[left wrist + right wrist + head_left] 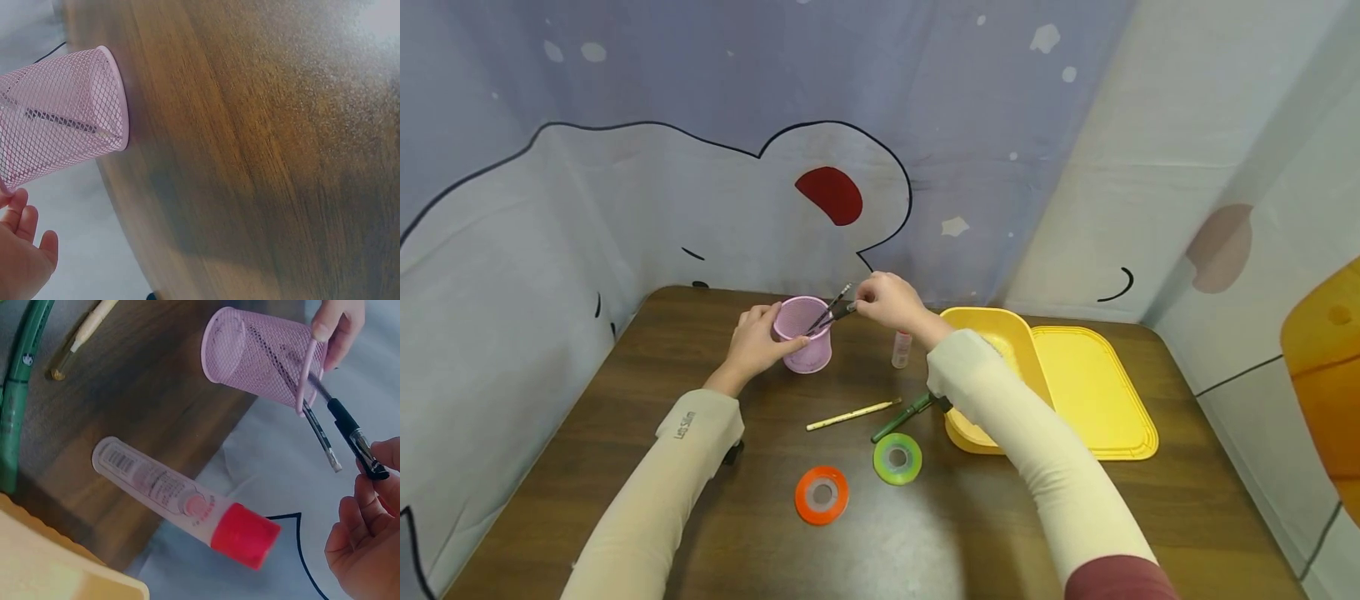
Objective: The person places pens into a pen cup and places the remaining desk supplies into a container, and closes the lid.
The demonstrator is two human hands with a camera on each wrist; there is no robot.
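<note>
A pinkish-purple mesh pen holder (808,358) stands upright near the back of the table. My left hand (756,340) grips it at the rim, the thumb along the near side. In the right wrist view, my right hand (369,531) pinches a pen (353,437) by its black capped end. The pen is tilted, its other end inside the pen holder's mouth. A dark patterned pencil (322,434) with a white eraser leans inside the holder beside it. Its lower part shows through the mesh in the left wrist view.
A red-capped glue bottle (169,487) stands right of the holder. Nearer lie a pale yellow paintbrush (850,415), green pens (901,418), a green tape roll (883,472) and an orange tape roll (808,497). At right are a yellow container (1037,371) and its flat yellow lid (1090,392).
</note>
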